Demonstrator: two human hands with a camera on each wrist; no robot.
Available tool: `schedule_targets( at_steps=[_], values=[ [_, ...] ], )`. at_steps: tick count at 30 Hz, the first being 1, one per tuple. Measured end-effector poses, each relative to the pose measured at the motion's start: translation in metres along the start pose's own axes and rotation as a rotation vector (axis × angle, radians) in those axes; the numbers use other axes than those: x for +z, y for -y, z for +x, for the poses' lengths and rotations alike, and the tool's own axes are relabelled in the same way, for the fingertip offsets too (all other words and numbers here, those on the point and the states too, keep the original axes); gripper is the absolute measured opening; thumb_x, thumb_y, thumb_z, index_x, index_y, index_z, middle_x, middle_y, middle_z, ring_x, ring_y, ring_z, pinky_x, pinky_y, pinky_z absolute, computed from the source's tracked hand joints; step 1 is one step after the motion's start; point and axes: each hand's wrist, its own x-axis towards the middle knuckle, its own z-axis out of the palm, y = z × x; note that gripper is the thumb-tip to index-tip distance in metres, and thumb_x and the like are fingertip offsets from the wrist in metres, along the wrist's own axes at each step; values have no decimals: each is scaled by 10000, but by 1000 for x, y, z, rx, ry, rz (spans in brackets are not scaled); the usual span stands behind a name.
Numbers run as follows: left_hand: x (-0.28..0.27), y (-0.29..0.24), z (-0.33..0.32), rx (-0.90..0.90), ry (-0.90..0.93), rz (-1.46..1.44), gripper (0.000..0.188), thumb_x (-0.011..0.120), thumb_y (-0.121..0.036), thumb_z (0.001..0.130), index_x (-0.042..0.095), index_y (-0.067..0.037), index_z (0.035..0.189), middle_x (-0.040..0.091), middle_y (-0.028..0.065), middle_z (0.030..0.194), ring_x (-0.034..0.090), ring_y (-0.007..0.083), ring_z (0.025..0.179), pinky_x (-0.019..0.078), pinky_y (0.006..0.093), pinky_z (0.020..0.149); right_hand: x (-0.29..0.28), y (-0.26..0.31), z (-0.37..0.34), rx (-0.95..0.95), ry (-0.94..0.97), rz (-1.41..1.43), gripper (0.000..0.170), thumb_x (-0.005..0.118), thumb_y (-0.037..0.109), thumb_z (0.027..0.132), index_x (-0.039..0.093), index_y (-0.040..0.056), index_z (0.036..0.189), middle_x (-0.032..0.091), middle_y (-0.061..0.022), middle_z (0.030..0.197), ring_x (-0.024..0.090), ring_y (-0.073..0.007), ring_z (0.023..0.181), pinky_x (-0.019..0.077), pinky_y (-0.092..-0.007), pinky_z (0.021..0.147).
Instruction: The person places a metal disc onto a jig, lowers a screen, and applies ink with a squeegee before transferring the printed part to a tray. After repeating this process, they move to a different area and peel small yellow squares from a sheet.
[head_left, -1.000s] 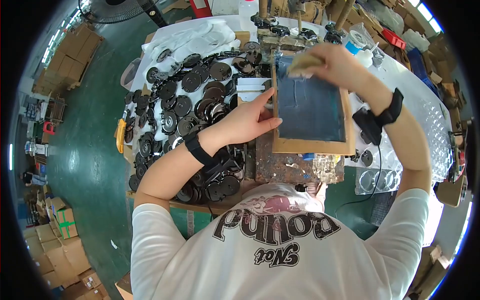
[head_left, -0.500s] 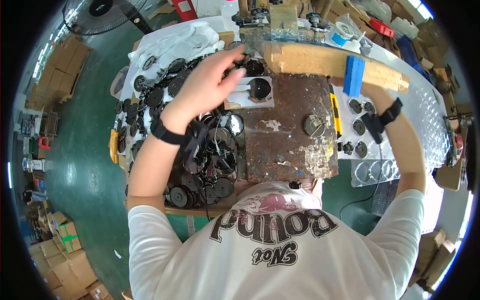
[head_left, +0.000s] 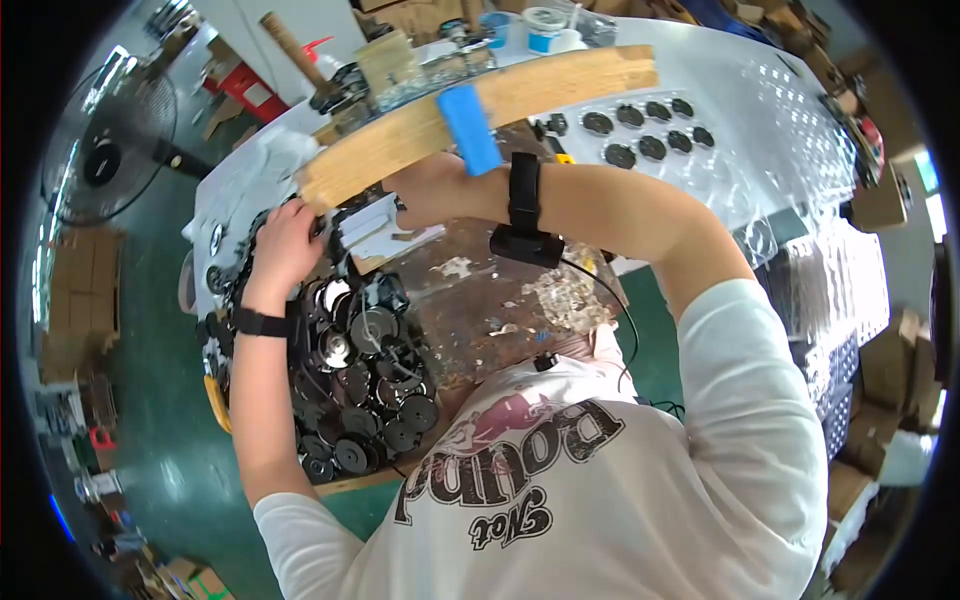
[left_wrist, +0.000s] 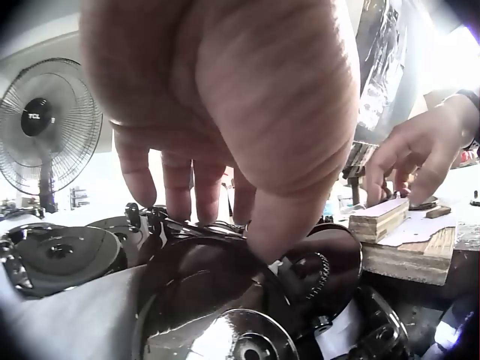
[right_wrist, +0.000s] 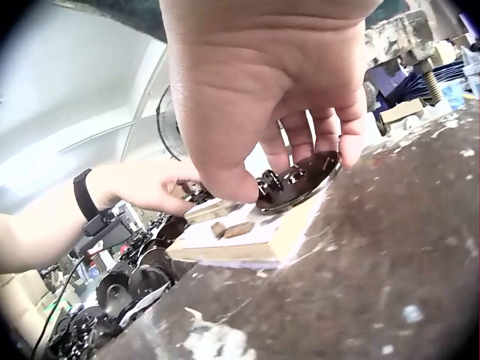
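My right hand [head_left: 440,190] is under the raised wooden frame [head_left: 570,84], which hides its fingers in the head view. In the right wrist view, its thumb and fingers pinch a glossy black disc [right_wrist: 300,184] with small fittings, over a white-topped wooden block [right_wrist: 217,251]. To the left, my left hand [head_left: 285,250] reaches into a heap of similar black discs [head_left: 355,425]. Its fingers point down, spread apart behind the nearest discs, and the thumb touches one disc [left_wrist: 202,274] in the left wrist view. The fingertips are partly hidden there.
Blue tape [head_left: 470,130] hangs from the frame's edge. Several discs sit in rows on the white table [head_left: 760,75] at right, near clear plastic trays [head_left: 775,180]. A stained brown board [head_left: 470,320] lies before me. A fan [head_left: 110,150] stands at left.
The frame has swung up from the board, exposing the white-topped block. My right hand has come from the frame to the disc on the block; my left hand has moved to the heap.
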Motion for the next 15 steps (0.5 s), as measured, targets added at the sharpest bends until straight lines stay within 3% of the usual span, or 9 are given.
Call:
schedule_targets(
  at_steps=[1, 6, 8, 10, 15],
  values=[
    [2, 3, 0, -15, 19, -20, 476, 622, -101, 710, 523, -78, 1175, 540, 141, 1111, 510, 326, 1036, 430, 408, 871, -7, -4, -5, 42, 79, 43, 427, 588, 385, 701, 638, 2, 881, 631, -194, 844, 611, -357, 794, 489, -424, 707],
    [-2, 9, 9, -60, 137, -41, 513, 648, -111, 679, 523, -76, 1176, 533, 153, 1101, 508, 331, 1035, 425, 397, 875, -52, -41, -67, 74, 63, 324, 387, 579, 375, 695, 643, 29, 857, 641, -171, 837, 613, -335, 772, 485, -397, 679],
    [-3, 9, 12, -54, 155, -77, 499, 655, -121, 672, 528, -70, 1152, 532, 151, 1074, 511, 332, 1017, 427, 395, 864, -73, -53, -100, 110, 160, 268, 293, 636, 247, 696, 624, 7, 862, 616, -120, 755, 591, -215, 711, 465, -318, 636],
    [-4, 9, 15, -86, 172, -138, 474, 669, -140, 657, 539, -57, 1105, 531, 146, 1020, 517, 335, 981, 431, 391, 842, -93, -59, -142, 272, 210, 339, 265, 647, 219, 694, 622, 0, 842, 602, -111, 730, 584, -188, 702, 454, -313, 618],
    [-5, 10, 21, -17, 151, -150, 400, 681, -157, 645, 544, -53, 1006, 508, 138, 937, 517, 337, 926, 434, 388, 797, -97, -94, -245, 451, 234, 319, 271, 663, 233, 680, 606, 11, 826, 589, -104, 740, 566, -208, 669, 448, -316, 604]
  ],
)
